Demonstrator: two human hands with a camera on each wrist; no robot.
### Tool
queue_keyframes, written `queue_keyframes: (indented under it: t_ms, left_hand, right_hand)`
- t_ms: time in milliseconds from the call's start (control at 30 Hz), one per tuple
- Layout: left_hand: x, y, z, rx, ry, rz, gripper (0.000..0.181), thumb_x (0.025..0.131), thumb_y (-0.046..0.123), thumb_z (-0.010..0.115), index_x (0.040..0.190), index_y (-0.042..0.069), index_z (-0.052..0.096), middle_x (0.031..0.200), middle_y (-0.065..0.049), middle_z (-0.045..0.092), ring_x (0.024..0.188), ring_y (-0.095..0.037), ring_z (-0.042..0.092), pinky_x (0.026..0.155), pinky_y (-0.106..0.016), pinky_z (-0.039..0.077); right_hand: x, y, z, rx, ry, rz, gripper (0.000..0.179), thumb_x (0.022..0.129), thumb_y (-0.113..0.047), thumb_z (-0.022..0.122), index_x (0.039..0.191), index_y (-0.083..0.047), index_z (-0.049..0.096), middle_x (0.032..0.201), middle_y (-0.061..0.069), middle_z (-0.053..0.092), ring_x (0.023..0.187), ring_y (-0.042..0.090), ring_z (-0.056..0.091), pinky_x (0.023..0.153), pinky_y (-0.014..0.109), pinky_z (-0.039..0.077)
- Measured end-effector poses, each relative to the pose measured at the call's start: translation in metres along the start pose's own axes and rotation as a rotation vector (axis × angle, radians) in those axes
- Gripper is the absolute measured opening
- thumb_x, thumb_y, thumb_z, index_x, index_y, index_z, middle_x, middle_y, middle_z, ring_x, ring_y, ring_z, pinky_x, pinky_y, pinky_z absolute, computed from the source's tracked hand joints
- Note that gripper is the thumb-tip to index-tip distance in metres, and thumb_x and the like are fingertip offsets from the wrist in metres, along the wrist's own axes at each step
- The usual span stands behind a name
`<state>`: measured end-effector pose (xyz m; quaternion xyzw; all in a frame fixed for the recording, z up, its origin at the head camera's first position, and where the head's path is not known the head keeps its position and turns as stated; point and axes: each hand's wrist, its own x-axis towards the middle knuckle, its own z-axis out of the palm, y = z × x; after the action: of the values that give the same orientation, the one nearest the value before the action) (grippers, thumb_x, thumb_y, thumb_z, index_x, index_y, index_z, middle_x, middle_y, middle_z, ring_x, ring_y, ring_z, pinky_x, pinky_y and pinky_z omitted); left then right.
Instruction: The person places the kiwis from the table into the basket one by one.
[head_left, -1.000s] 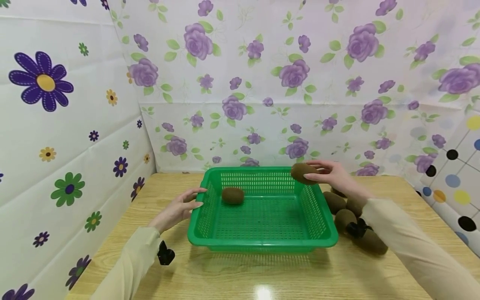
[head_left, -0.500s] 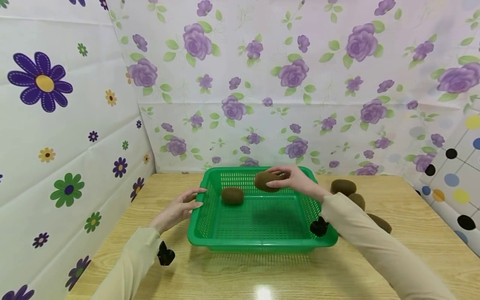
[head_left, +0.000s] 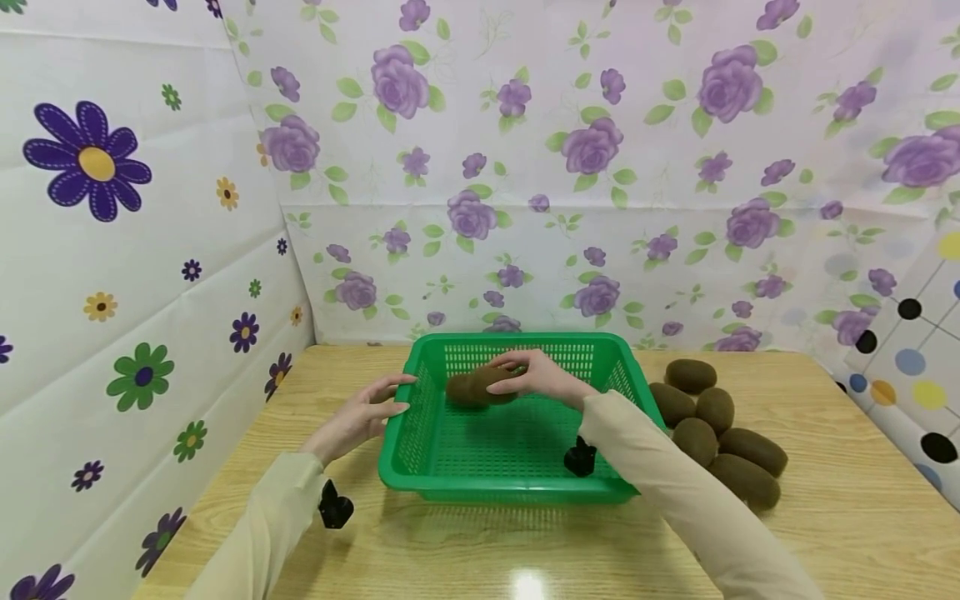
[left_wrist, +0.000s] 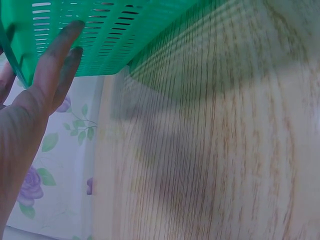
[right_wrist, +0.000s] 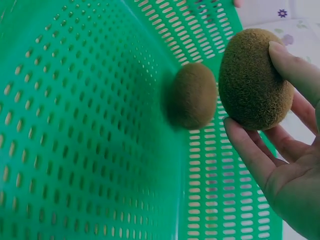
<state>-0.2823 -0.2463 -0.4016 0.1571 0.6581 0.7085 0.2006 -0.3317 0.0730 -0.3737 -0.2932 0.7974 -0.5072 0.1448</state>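
Note:
A brown fuzzy kiwi (right_wrist: 255, 80) is held by my right hand (head_left: 543, 377) between thumb and fingertips, inside the green basket (head_left: 525, 485). Another kiwi (right_wrist: 196, 96) sits near the basket's back left corner. In the head view the held kiwi (head_left: 495, 385) partly covers that one (head_left: 461, 390); the right wrist view shows them side by side, and I cannot tell whether they touch. My left hand (head_left: 354, 423) holds the basket's left rim. Two of its fingers (left_wrist: 62, 55) lie along the outer wall in the left wrist view.
Several loose kiwis (head_left: 693, 439) lie in a cluster on the wooden table (head_left: 840, 533), just right of the basket. Flowered cloth (head_left: 525, 267) stands behind the table and along its left side. A black wrist camera (head_left: 581, 457) hangs below the right sleeve.
My right hand has carried the kiwi leftward and down, from above the basket's back right corner to beside the other kiwi. The left hand has stayed on the rim.

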Motion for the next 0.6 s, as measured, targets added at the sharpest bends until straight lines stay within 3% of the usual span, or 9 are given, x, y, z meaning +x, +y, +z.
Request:
queue_keyframes:
  t_ms: [133, 400, 600]
  left_hand:
    - [0.0, 0.0, 0.0, -0.001, 0.011, -0.004, 0.051, 0.093, 0.005, 0.05, 0.138, 0.004, 0.028, 0.144, -0.015, 0.007, 0.117, -0.036, 0.037, 0.086, -0.044, 0.041]
    - [0.0, 0.001, 0.0, 0.006, 0.017, -0.012, 0.05, 0.092, 0.006, 0.051, 0.138, 0.005, 0.03, 0.145, -0.013, 0.008, 0.119, -0.034, 0.035, 0.087, -0.045, 0.039]
    - [0.0, 0.0, 0.001, 0.016, 0.02, -0.015, 0.049, 0.093, 0.007, 0.051, 0.137, 0.007, 0.032, 0.145, -0.013, 0.008, 0.119, -0.033, 0.035, 0.087, -0.045, 0.039]
  right_hand:
    - [0.008, 0.001, 0.01, -0.016, -0.013, 0.02, 0.043, 0.082, -0.019, 0.069, 0.122, -0.007, 0.057, 0.123, 0.013, 0.048, 0.109, 0.028, 0.045, 0.074, 0.038, 0.048]
    - [0.022, 0.007, 0.03, -0.163, -0.052, 0.023, 0.04, 0.081, -0.021, 0.07, 0.118, -0.01, 0.06, 0.118, 0.006, 0.051, 0.107, 0.022, 0.046, 0.08, 0.033, 0.043]
    - [0.022, 0.013, 0.035, -0.157, -0.076, 0.004, 0.039, 0.081, -0.019, 0.07, 0.117, -0.006, 0.06, 0.116, 0.008, 0.052, 0.105, 0.025, 0.046, 0.081, 0.035, 0.042]
